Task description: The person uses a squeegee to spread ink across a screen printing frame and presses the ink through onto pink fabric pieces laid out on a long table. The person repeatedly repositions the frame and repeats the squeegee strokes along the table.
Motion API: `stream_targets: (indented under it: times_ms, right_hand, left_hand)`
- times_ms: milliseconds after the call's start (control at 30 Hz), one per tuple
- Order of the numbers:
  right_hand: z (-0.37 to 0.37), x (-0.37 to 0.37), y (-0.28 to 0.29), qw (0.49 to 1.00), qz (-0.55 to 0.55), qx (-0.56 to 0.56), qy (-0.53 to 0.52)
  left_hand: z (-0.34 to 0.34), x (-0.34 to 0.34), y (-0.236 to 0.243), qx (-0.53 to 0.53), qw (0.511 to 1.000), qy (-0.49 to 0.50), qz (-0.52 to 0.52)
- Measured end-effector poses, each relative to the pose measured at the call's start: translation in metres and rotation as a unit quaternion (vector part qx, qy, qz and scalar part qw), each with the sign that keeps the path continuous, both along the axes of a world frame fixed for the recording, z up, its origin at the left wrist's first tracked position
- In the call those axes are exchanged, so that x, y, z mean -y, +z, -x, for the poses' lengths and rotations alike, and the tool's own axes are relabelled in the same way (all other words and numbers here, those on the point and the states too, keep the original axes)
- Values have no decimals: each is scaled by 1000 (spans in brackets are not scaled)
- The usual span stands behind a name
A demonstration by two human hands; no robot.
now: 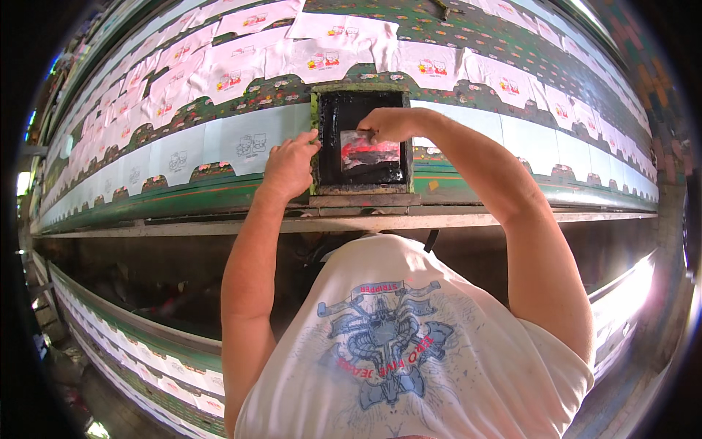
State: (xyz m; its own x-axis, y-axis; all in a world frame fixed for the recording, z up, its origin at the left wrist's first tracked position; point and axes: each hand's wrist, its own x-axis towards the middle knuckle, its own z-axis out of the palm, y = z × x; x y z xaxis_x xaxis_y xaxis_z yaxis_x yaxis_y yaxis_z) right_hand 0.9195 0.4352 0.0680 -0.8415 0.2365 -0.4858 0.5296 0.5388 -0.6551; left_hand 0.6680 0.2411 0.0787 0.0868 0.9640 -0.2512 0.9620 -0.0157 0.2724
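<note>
A small screen-printing frame [358,87] with worn green edges lies on the long printing table right in front of me. Dark, wet-looking ink coats its inside. My left hand [291,162] grips the frame's left side with bent fingers. Inside the frame, my right hand [391,125] pinches the upper edge of a squeegee [371,152], a flat piece smeared red and whitish. The squeegee's lower edge sits against the dark mesh. To the left of the frame is a pale blue fabric piece [252,139] with a dark outline print of two cartoon figures.
White fabric pieces [322,58] with coloured cartoon prints lie in rows across the far side. Pale blue pieces [530,143] continue to the right. A pale rail [475,221] edges the table near me. Another table [146,333] with printed pieces stands at lower left.
</note>
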Motion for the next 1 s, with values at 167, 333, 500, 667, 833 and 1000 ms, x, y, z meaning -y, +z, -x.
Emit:
stream_targets:
  times_ms: [167,333,500,667,833,1000]
  right_hand:
    - [13,-10,31,990,-102,-84,-40]
    - [29,10,39,927,-321,-126,-149]
    - [27,23,18,897,-374,-150,-185]
    - [19,50,16,906,-360,-113,-191]
    - [9,100,23,921,-333,-77,-184]
    - [4,147,33,920,-334,-75,-188]
  left_hand:
    - [-1,3,-1,5,999,-8,-41]
    - [-1,-2,6,-13,999,-27,-25]
    - [3,-4,5,-6,998,-48,-31]
    - [12,-1,-9,11,992,-79,-101]
    - [17,-3,-9,22,990,-100,-95]
    - [16,-8,10,6,993,-108,-44]
